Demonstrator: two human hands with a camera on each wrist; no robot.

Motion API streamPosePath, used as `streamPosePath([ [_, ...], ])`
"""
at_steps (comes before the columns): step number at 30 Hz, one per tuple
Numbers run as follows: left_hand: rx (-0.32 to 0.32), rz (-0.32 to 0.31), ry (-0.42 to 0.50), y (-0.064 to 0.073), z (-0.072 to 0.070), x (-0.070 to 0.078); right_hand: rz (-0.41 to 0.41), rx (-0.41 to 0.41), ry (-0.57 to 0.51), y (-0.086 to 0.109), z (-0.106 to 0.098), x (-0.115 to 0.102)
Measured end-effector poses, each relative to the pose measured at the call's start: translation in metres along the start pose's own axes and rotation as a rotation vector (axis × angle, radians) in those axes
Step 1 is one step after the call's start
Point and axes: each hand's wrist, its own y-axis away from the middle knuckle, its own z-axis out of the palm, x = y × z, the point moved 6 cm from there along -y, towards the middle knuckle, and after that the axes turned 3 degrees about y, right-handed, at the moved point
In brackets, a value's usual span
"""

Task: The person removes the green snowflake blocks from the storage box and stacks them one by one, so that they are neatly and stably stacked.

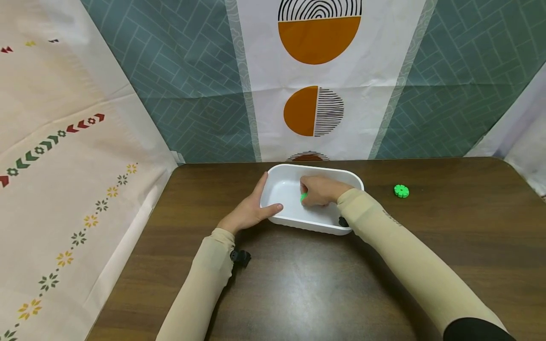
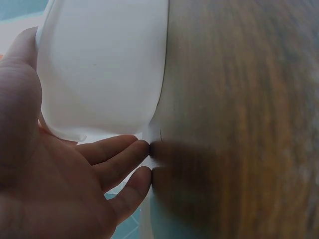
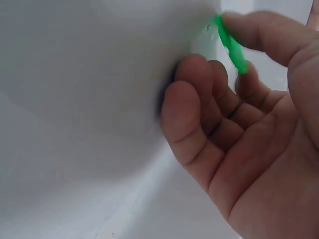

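A white plastic tub stands on the table, and both hands are at it. My left hand rests against its left end, thumb over the near rim and fingers fairly straight along the outside wall. In the left wrist view the fingertips of that hand come down beside the table surface. Inside the tub, my right hand pinches a green plastic disc between thumb and a finger. The other fingers are curled near the tub's white surface. Most of this disc is hidden by the hand in the head view.
Another green notched disc lies on the brown wooden table, right of the tub. Behind the table hangs a patterned cloth, and a pale embroidered cloth is on the left. Small black cameras are worn on the wrists.
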Motion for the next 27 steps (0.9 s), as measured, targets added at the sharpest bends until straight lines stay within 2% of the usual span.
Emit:
streamPosePath([
  [6, 0.002, 0.002, -0.005, 0.0, 0.0, 0.0, -0.053, 0.015, -0.151, 0.0, 0.0, -0.001],
  [13, 0.001, -0.007, 0.002, -0.002, 0.003, -0.001, -0.086, 0.196, -0.303, 0.007, -0.022, 0.003],
  [18, 0.0, -0.013, -0.008, -0.002, 0.003, -0.001, -0.114, 0.272, -0.47, 0.024, -0.043, 0.003],
  [21, 0.002, -0.012, -0.007, -0.002, 0.002, 0.001, -0.133, 0.349, -0.578, 0.035, -0.057, 0.0],
  [27, -0.001, -0.017, -0.014, -0.001, 0.001, -0.001, -0.148, 0.49, -0.685, 0.052, -0.075, -0.003],
])
